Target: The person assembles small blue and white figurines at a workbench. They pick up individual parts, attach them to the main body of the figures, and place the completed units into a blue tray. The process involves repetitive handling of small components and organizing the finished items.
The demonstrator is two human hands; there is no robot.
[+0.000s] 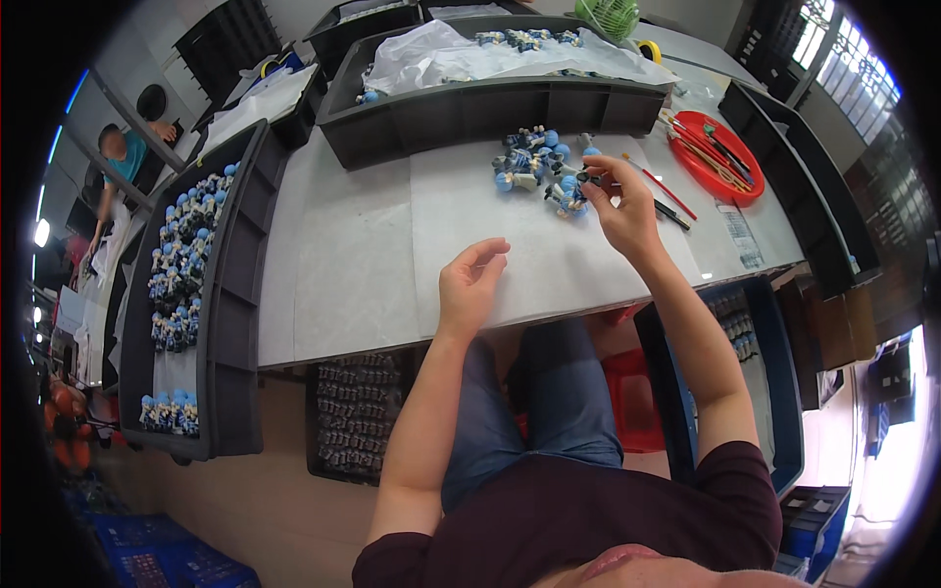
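Note:
My right hand [622, 211] is closed at the fingertips on a small figurine [588, 178], mostly covered by the fingers, at the edge of a loose pile. The pile of figurines [529, 159], with light-blue round heads and dark and white bodies, lies on a white sheet [446, 211] on the table. To the left, over the near part of the sheet, my left hand [469, 289] hangs with fingers curved and a gap between thumb and forefinger. Nothing shows in it.
A grey crate [490, 118] with wrapped figurines stands behind the pile; another crate [230, 323] full of them is at left. Right of my hand are a red pencil [669, 194], a black pen [671, 216] and a red tray [691, 181] of brushes. A person [123, 157] sits far left.

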